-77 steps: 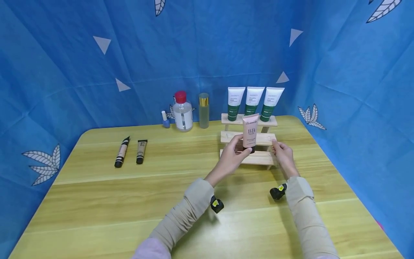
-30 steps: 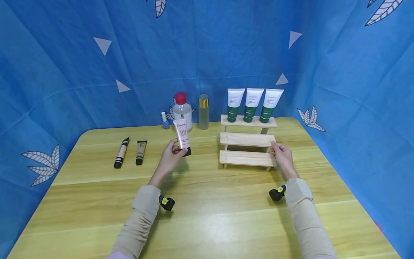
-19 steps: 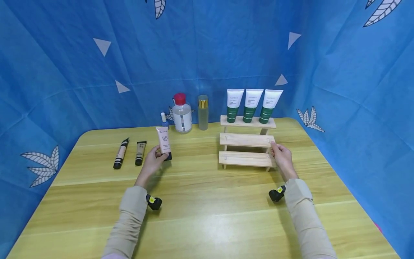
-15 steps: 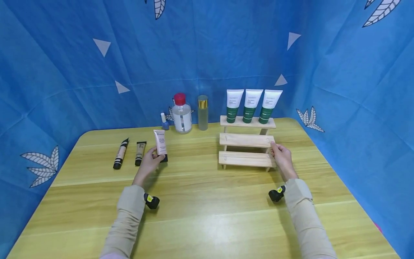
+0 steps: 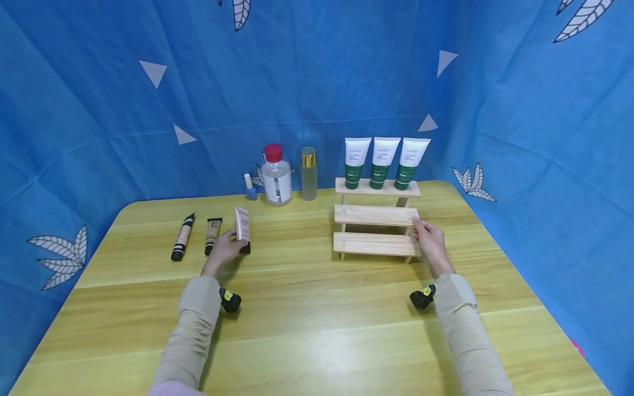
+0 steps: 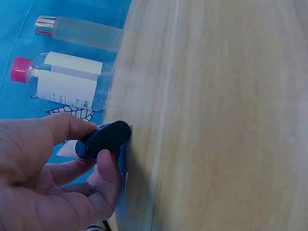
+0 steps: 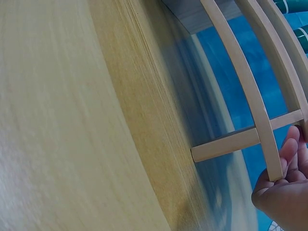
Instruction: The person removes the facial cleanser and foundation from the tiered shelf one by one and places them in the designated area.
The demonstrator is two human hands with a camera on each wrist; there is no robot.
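Observation:
My left hand (image 5: pixel 225 249) grips a pale pink BB cream tube (image 5: pixel 242 224) near its black cap, at the left of the table. In the left wrist view the dark cap (image 6: pixel 109 136) sits between thumb and fingers, and the tube's body is mostly hidden behind it. The right hand (image 5: pixel 430 240) pinches the right end of a three-tier wooden display rack (image 5: pixel 376 243) at its middle shelf. Three white-and-green tubes (image 5: pixel 382 163) stand cap down on the rack's top tier. The two lower shelves are bare. In the right wrist view the fingers (image 7: pixel 290 147) curl round the rack's end.
Left of the left hand lie a small beige tube (image 5: pixel 213 234) and a slim pink-and-black tube (image 5: pixel 183 237). Along the back edge stand a blue nail polish bottle (image 5: pixel 251 190), a red-capped clear bottle (image 5: pixel 277 179) and a gold-collared frosted bottle (image 5: pixel 309 175).
The left hand has carried the BB cream tube from in front of the rack leftward, then lowered it beside the beige tube. The right hand keeps its hold on the rack.

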